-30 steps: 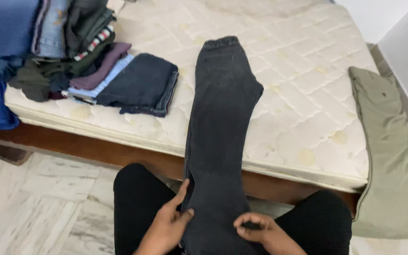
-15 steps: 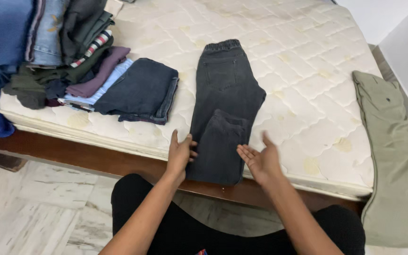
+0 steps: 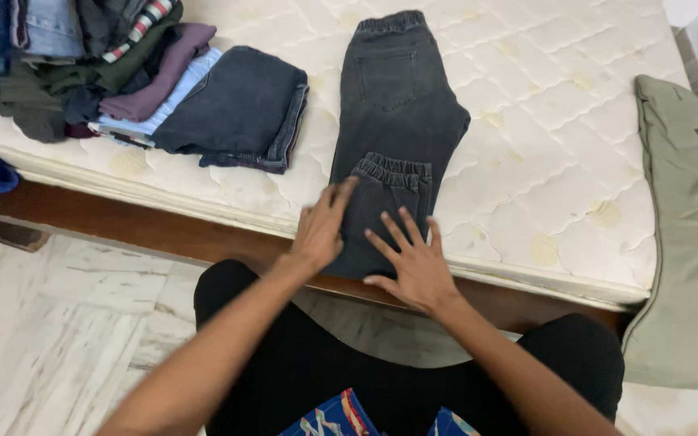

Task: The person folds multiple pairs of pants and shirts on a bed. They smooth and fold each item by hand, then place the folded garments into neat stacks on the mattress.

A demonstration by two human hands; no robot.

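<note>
Mattress (image 3: 543, 105): white and quilted with yellowish stains, it fills the upper part of the view and sits on a dark wooden bed frame (image 3: 163, 234).
Floor (image 3: 58, 323): pale marble tiles, lower left, running under the frame.
Green cloth (image 3: 680, 226): an olive garment draped over the mattress's right edge and hanging down past the frame.
Pile (image 3: 82, 56): loose and folded clothes at the upper left of the mattress, in blue, olive, purple, striped and light blue.
Trousers (image 3: 397, 97): dark grey, lying lengthwise in the middle of the mattress, waistband at the far end. The legs are folded back on top, so the gathered cuffs lie about halfway up, and the fold sits at the near edge of the mattress.
Folded jeans (image 3: 240, 113): a dark denim bundle just left of the trousers, beside the pile and touching it.
Legs (image 3: 284, 355): the person's own, in black, at the bottom of the view, with a patch of bright patterned cloth between them.
Left hand (image 3: 321, 226): flat on the left side of the folded-back legs, fingers straight and close together, gripping nothing.
Right hand (image 3: 414, 262): palm down on the near end of the fold, fingers spread wide apart, pressing and not clasping.
</note>
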